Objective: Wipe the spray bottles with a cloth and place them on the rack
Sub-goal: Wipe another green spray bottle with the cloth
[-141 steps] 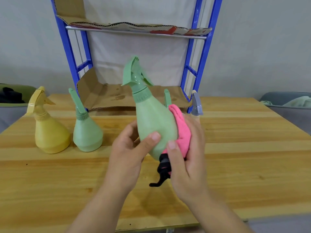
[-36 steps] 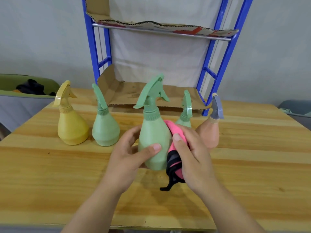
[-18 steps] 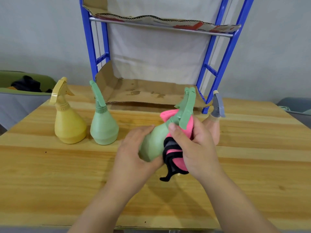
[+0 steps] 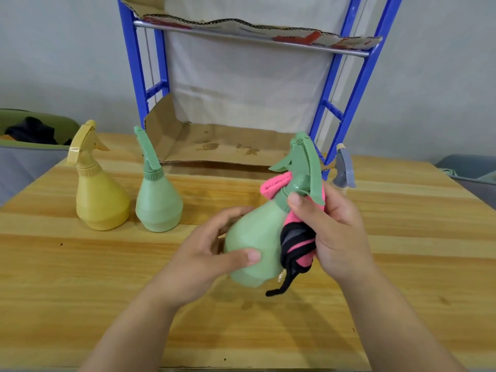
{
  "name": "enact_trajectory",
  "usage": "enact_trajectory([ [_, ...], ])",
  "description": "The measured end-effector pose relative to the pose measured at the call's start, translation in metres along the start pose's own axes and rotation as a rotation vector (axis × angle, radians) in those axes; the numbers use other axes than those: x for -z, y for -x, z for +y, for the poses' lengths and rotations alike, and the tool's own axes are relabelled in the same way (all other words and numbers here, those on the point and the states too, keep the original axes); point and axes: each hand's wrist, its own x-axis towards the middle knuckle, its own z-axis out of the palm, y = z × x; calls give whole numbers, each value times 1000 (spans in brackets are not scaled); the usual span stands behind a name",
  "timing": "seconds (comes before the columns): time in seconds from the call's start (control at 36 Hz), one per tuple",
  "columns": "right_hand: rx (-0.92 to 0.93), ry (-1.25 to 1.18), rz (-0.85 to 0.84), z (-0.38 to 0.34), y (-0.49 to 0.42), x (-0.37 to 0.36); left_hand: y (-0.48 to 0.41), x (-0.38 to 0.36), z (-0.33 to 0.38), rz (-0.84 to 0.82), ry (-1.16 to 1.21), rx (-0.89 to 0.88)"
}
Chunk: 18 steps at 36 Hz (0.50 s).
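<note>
My left hand (image 4: 206, 253) grips the belly of a light green spray bottle (image 4: 255, 242), which is tilted with its nozzle up and to the right above the table. My right hand (image 4: 338, 232) holds a pink and black cloth (image 4: 295, 240) wrapped against the bottle's neck, just under the green trigger head. A yellow spray bottle (image 4: 100, 194) and a second green one (image 4: 158, 200) stand upright at the left. A bottle with a grey-blue trigger (image 4: 343, 170) shows behind my right hand. The blue rack (image 4: 357, 84) stands at the back.
Cardboard sheets line the rack's lower shelf (image 4: 228, 146) and upper shelf (image 4: 255, 28). The wooden table (image 4: 80, 277) runs to both sides. A green-rimmed bin (image 4: 29, 138) with dark items sits off the table's left, and a grey container (image 4: 472, 170) at the far right.
The held bottle has gone from upright to tilted right. My right hand and cloth have slid from its body up to the neck. My left hand stays on the base.
</note>
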Motion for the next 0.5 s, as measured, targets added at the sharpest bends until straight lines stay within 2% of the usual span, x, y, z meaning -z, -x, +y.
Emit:
enact_trajectory([
  [0.08,-50,2,152,6,1,-5,-4,-11,-4,194,-73,-50],
  [0.17,-70,74,256,13,0,-13,-8,-21,-7,434,-363,-106],
  [0.22,-58,94,288,16,-1,-16,-10,-23,-9,478,-423,-114],
  [0.36,-58,-57,285,15,-2,-8,-3,-15,-13,319,-124,-90],
  [0.44,-40,-148,203,11,-2,-3,1,-8,-10,182,114,26],
  [0.5,-39,-188,176,8,-2,-4,1,-5,-7,83,187,85],
])
